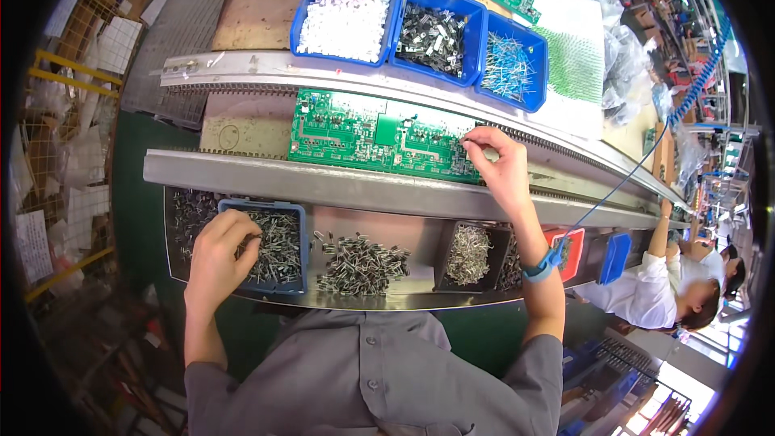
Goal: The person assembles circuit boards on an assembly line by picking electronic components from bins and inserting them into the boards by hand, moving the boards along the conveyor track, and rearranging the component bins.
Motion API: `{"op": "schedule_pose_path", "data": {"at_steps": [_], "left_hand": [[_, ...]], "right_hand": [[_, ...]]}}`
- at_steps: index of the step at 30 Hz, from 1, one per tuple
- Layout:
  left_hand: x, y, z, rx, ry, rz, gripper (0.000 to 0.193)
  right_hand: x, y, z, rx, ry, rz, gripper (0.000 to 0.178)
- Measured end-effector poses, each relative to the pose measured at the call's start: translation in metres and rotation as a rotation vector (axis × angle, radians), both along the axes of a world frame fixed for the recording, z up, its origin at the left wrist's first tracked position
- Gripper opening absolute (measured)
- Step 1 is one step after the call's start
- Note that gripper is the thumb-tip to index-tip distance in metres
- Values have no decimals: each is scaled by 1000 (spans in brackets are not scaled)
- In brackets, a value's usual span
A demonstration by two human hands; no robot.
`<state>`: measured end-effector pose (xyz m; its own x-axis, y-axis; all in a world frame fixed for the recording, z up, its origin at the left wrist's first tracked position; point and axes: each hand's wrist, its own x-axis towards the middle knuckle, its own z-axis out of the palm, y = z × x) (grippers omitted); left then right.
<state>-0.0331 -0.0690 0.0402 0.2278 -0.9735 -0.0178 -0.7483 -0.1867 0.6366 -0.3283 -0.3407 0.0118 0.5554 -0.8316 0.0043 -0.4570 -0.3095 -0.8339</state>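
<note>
circuit board (386, 133): green | wrist strap (544, 267): blue | shirt (355, 383): grey | small parts (343, 28): white

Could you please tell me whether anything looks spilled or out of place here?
Possibly: a heap of parts lies loose on the metal tray, unlike those in the blue bin and black bin on either side.

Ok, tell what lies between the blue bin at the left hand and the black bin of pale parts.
The head view shows a loose pile of small parts, then mostly bare metal tray before the black bin.
</note>
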Motion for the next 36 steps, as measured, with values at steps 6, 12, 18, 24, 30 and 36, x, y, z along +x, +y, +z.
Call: {"op": "schedule_pose_path", "data": {"at_steps": [6, 12, 18, 24, 30, 36], "left_hand": [[2, 1, -2, -35, 40, 31, 18], [0, 2, -3, -33, 116, 58, 19], [-2, 0, -4, -70, 93, 72, 21], [5, -8, 7, -135, 134, 65, 17], [9, -41, 11, -196, 354, 129, 13], [7, -99, 0, -175, 433, 8, 10]], "right_hand": [[2, -1, 0, -32, 54, -5, 13], [5, 2, -2, -74, 59, -29, 14], [8, 7, -5, -146, 36, -70, 11], [8, 5, -8, -332, 86, 21, 9], [10, 6, -2, -512, 214, 120, 7], [12, 5, 0, -438, 241, 105, 6]]}}
